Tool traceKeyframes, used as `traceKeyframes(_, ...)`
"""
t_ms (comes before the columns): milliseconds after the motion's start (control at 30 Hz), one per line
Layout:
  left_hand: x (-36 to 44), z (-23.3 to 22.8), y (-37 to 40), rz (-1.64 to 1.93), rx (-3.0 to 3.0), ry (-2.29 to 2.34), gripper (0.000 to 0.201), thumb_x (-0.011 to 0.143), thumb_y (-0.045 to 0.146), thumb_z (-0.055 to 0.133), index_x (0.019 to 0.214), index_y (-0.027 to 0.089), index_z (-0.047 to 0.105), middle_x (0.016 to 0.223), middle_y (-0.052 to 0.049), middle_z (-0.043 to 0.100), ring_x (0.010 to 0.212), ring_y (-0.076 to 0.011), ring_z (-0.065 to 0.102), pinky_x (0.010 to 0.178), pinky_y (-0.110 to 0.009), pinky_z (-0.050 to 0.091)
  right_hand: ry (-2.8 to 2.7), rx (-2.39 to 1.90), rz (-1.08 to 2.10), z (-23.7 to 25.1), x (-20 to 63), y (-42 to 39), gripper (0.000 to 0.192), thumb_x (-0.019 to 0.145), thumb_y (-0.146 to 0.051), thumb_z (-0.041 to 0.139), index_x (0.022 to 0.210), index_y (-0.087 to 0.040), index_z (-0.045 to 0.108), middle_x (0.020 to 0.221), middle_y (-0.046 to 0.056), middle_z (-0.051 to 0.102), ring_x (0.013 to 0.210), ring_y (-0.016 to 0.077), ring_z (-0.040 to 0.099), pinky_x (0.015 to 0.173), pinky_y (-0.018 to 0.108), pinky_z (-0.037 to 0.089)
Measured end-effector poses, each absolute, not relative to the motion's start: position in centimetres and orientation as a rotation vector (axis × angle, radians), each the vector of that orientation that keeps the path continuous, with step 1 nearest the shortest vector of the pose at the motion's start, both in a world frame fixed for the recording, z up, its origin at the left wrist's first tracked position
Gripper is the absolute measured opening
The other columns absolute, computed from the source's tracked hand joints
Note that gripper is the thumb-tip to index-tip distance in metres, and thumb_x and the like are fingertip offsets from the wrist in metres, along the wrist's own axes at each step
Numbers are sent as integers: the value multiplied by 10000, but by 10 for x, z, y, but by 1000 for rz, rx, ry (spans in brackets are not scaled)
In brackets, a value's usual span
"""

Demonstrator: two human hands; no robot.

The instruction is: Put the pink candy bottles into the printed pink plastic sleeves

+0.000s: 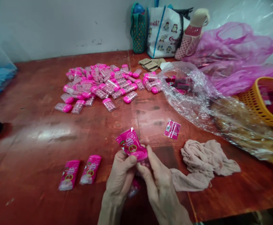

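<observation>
Both hands meet near the front of the table. Between the thumb and fingers of my left hand is a printed pink sleeve, its upper end standing free. My right hand grips a small clear candy box with a pink cap, the cap end at the sleeve's lower edge. How far the box sits inside the sleeve is hidden by my fingers. Left of my hands lie two sleeved candy boxes. A flat pink sleeve rests ahead on the right. Something pink and blurred shows below my hands.
A heap of candy boxes covers the table's far middle. To the right are a crumpled cloth, clear plastic, a yellow basket and a pink bag. A white bag stands by the wall.
</observation>
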State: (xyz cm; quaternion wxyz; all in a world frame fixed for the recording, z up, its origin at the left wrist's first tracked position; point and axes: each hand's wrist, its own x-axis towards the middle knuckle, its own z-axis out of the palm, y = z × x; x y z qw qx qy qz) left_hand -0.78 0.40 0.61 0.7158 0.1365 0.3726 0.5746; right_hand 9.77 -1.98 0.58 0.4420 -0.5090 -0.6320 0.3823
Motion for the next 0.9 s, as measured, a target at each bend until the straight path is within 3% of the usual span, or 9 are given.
traceKeyframes(133, -10, 12, 4, 1243, 367, 829, 297, 588, 243, 771, 867, 147, 736, 1042, -137, 686, 957, -308, 620, 814, -382, 492, -1474, -1255, 1271, 19, 106, -15, 413, 884, -181, 503, 1290, -252, 475, 1197, 31, 615, 1036, 182, 606, 829, 237, 514)
traceKeyframes(233, -2, 11, 7, 1204, 343, 879, 231, 659, 206, 714, 881, 145, 730, 982, -129, 705, 907, -273, 640, 804, -366, 493, -1405, -1357, 1175, 14, 104, -15, 365, 870, -167, 510, 1233, -203, 534, 1137, 52, 644, 949, 180, 638, 758, 230, 529)
traceKeyframes(367, 9, 7, 9, 1258, 306, 954, 177, 665, 131, 697, 833, 174, 731, 860, -82, 730, 847, -225, 657, 799, -341, 492, -1421, -1457, 802, 3, 98, -15, 394, 860, -151, 500, 1243, -65, 519, 1026, 135, 666, 897, 206, 642, 744, 263, 526)
traceKeyframes(433, 8, 7, 8, 1262, 315, 971, 174, 664, 129, 701, 829, 179, 728, 822, -71, 732, 805, -211, 662, 782, -332, 498, -1470, -1426, 721, 2, 98, -15, 413, 868, -144, 478, 1272, -59, 489, 1034, 149, 657, 913, 211, 636, 752, 277, 523)
traceKeyframes(667, -6, 13, 9, 1298, 295, 1034, 245, 687, 265, 698, 896, 139, 719, 904, -110, 718, 777, -223, 659, 724, -330, 522, -1554, -1301, 1005, 7, 101, -13, 467, 870, -200, 492, 1316, -74, 435, 1167, 130, 620, 1078, 219, 583, 853, 261, 503)
traceKeyframes(733, -5, 14, 10, 1309, 275, 1063, 274, 701, 303, 680, 912, 132, 715, 935, -118, 712, 800, -235, 658, 708, -328, 530, -1488, -1323, 1085, 6, 99, -16, 462, 863, -230, 511, 1300, -94, 452, 1115, 117, 653, 959, 216, 644, 775, 257, 534)
traceKeyframes(833, -2, 13, 9, 1309, 274, 1108, 258, 700, 318, 682, 862, 121, 720, 971, -125, 707, 811, -221, 657, 687, -287, 533, -1376, -1375, 1198, 5, 96, -19, 297, 868, -238, 509, 1146, -156, 575, 883, 54, 717, 694, 173, 684, 623, 225, 544)
traceKeyframes(900, 0, 11, 9, 1311, 283, 1121, 234, 693, 310, 692, 828, 122, 723, 972, -124, 708, 801, -205, 659, 681, -264, 530, -1365, -1373, 1197, 7, 95, -19, 235, 880, -211, 487, 1079, -175, 606, 864, 42, 717, 711, 164, 684, 640, 211, 538)
